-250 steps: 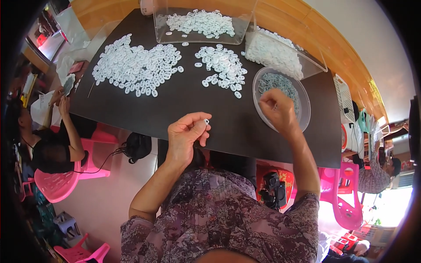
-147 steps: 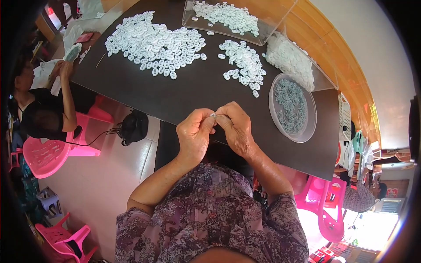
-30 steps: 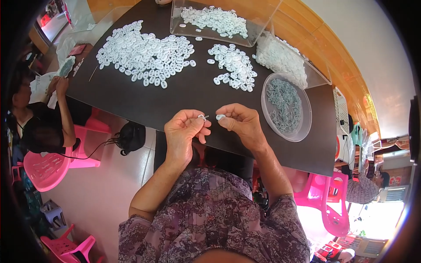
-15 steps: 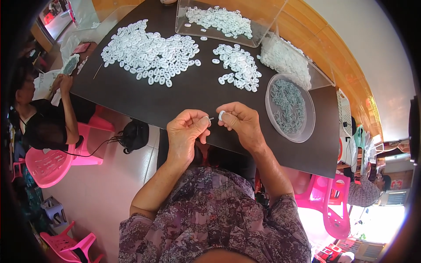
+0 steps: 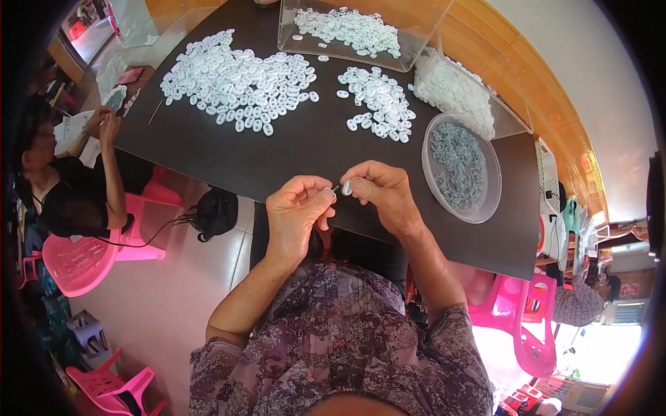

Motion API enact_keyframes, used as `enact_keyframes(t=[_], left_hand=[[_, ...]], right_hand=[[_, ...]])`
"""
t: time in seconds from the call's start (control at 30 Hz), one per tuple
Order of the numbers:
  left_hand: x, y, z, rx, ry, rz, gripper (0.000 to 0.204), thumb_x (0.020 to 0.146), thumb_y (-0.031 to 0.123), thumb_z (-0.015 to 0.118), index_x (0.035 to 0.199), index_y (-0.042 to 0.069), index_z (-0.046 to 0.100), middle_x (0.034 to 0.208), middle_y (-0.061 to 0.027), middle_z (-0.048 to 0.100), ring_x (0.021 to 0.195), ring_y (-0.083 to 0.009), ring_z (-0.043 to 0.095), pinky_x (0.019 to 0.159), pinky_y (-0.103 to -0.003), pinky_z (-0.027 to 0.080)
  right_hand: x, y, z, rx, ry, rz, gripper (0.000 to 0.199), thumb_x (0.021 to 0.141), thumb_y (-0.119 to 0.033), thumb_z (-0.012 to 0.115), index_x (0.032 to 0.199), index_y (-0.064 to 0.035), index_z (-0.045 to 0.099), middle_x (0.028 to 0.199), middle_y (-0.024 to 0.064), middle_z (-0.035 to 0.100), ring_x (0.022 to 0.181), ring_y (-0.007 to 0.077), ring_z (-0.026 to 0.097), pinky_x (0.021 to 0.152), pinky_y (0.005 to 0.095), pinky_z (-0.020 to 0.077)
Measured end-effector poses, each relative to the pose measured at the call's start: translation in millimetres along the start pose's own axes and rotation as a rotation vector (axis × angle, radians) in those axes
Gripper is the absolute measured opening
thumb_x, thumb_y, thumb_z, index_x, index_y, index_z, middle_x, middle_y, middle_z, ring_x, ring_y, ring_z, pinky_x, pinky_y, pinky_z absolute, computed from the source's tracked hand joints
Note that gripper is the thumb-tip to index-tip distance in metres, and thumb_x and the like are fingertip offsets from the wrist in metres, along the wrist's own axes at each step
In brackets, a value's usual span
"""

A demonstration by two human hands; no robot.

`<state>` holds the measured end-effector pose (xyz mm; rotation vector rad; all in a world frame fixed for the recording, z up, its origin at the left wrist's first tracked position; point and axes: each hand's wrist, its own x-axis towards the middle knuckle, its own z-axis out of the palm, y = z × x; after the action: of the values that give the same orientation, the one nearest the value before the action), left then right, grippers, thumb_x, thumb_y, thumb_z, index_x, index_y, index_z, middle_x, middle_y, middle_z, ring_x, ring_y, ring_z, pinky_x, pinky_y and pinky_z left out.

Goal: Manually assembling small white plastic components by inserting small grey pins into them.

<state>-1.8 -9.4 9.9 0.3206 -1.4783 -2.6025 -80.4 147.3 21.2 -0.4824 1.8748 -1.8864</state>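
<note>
Just over the near edge of the dark table (image 5: 305,156), my two hands are raised close together. My left hand (image 5: 300,204) is closed in a pinch on a small piece with a thin greyish stem (image 5: 336,188), mostly hidden by the fingertips. Between thumb and fingers of my right hand (image 5: 383,194) is a small white oval plastic piece (image 5: 347,188). The stem points toward the oval piece; whether they touch cannot be made out. Farther back lie a large heap of white oval pieces (image 5: 239,80) and a smaller heap (image 5: 380,100) of similar ones.
Right of my hands stands a round clear tub (image 5: 497,184) of grey-green small parts. Behind are a clear bin (image 5: 347,61) with white pieces and a filled clear bag (image 5: 454,97). Another person (image 5: 76,173) works at the left. Pink chairs (image 5: 83,260) stand around.
The white oval piece in my right hand has turned and sits slightly lower. Both hands otherwise keep nearly the same place. The other person's hands at the left have shifted slightly.
</note>
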Motion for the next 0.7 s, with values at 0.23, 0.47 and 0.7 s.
enact_keyframes(t=[0.23, 0.47, 0.7], left_hand=[[-2.1, 2.4, 0.8, -0.003, 0.003, -0.028, 0.013, 0.085, 0.001, 0.062, 0.097, -0.005, 0.061, 0.08, -0.0092, 0.063, 0.059, -0.0092, 0.058, 0.047, -0.019, 0.044], [-2.5, 1.1, 0.3, -0.005, 0.006, -0.027, 0.013, 0.085, 0.002, 0.062, 0.097, -0.005, 0.061, 0.08, -0.0085, 0.063, 0.059, -0.0087, 0.057, 0.047, -0.019, 0.044], [-3.1, -0.2, 1.8, 0.02, 0.041, 0.018, 0.011, 0.085, 0.001, 0.062, 0.095, -0.004, 0.061, 0.078, -0.0059, 0.062, 0.059, -0.0076, 0.057, 0.047, -0.018, 0.044]], right_hand=[[0.4, -5.3, 4.6, 0.0, 0.016, 0.0, 0.012, 0.088, -0.008, 0.058, 0.095, -0.0001, 0.064, 0.079, 0.0025, 0.064, 0.07, 0.0054, 0.056, 0.058, 0.0186, 0.0418], [-0.4, -5.6, 6.7, 0.003, 0.025, 0.045, 0.015, 0.088, -0.008, 0.06, 0.1, 0.0013, 0.064, 0.081, 0.0028, 0.064, 0.072, 0.0062, 0.058, 0.059, 0.019, 0.0411], [-1.2, -4.1, 11.8, -0.055, 0.068, -0.052, 0.015, 0.087, -0.007, 0.061, 0.1, -0.0015, 0.068, 0.079, 0.0018, 0.066, 0.073, 0.0056, 0.059, 0.058, 0.0184, 0.0412]])
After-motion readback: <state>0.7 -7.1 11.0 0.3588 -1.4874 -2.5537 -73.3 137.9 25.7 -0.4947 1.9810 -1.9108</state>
